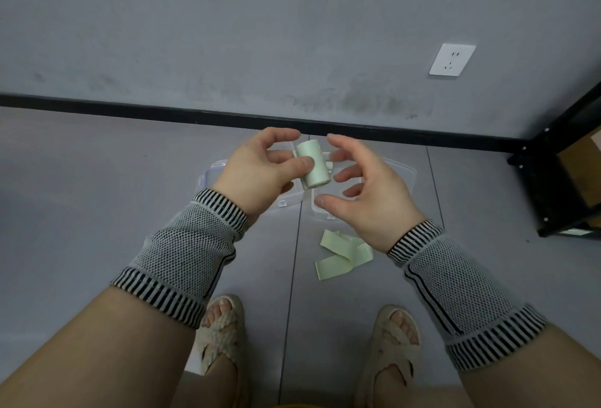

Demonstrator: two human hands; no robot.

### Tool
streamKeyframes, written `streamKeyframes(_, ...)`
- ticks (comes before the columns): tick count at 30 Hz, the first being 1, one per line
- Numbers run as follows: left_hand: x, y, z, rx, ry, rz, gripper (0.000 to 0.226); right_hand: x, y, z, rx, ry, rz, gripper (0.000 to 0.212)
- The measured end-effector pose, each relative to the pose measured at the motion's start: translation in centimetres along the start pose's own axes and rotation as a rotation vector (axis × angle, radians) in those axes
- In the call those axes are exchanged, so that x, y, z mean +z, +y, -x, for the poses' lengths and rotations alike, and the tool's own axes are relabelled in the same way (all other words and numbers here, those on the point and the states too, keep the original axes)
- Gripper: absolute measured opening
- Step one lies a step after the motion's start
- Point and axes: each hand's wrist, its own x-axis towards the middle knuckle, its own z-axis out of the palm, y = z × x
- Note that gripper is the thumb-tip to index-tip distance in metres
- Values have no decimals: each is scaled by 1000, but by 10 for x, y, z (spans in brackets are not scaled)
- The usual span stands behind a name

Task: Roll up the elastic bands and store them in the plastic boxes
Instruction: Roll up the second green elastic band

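grey floor (97, 212); left hand (257, 173) pinches rolled band (313, 163), axis near-upright

Both forearms are stretched forward and drawn toward each other, each wrapped from mid-forearm to wrist in a grey mesh sleeve with black-and-white striped bands. The left hand (257, 176) is turned palm inward, its thumb laid across a rolled pale green band (313, 163) and its fingers curled behind it, so that the roll is pinched upright. The right hand (370, 193) is held just beside the left, palm facing it, with thumb and fingers loosely curved and spread; nothing is gripped by it, and whether its fingertips touch the roll cannot be told.
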Motion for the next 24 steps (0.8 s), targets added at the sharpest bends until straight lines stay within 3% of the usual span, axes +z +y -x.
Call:
streamKeyframes(3,1,-2,0,-23,-52,-3,41,-1,0,2,-89,-18,122,83)
streamKeyframes(7,5,-6,1,-42,-117,-30,57,5,-1,1,-171,-49,210,79)
streamKeyframes(17,7,-6,2,-17,-124,-41,60,6,2,-2,-194,-28,292,67)
streamKeyframes(24,14,-11,5,40,-87,-225,63,11,2,-4,-179,-33,364,56)
